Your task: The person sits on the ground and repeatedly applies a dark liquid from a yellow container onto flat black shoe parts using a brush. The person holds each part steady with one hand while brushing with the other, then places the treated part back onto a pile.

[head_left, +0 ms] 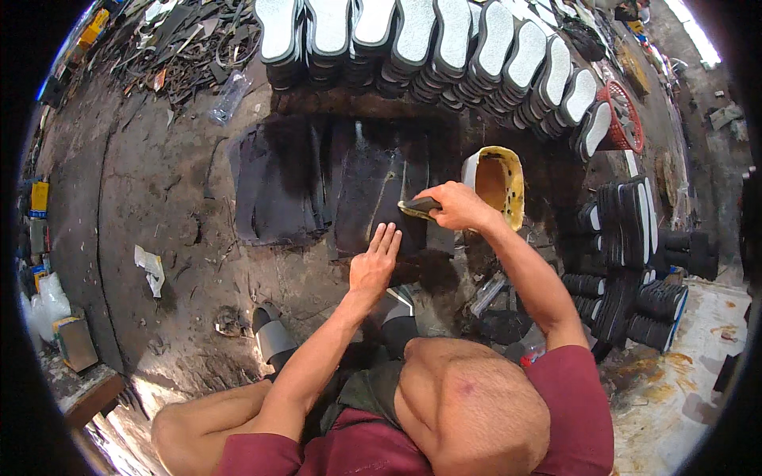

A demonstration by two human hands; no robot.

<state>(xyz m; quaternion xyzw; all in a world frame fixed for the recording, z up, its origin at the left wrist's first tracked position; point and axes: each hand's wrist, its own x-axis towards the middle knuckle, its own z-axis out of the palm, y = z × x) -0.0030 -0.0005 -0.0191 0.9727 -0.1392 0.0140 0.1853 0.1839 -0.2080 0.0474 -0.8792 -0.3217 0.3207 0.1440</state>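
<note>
Floor point(175, 317): gritty; loose debris could stick to wet work. Row of white-topped sole stacks point(414, 28): tall, close beyond the sheets; an overreach could topple one. Dark sheet pile point(278, 182): just left of the work; a stray drip could glue sheets together. Dark sheet point(357, 186): lies flat between that pile and the tub, under both hands; could skid or curl if the hold slackens. Yellow-crusted tub point(516, 194): right beside the right forearm; an elbow swing could tip it. Left hand point(373, 268): fingers straight, flat on the sheet's near part, gripping nothing. Right hand point(459, 206): fingers closed around a dark applicator point(421, 206), tip at the sheet; overloaded, it could blob. Pale streak point(381, 202): runs toward left fingertips; smear risk.
</note>
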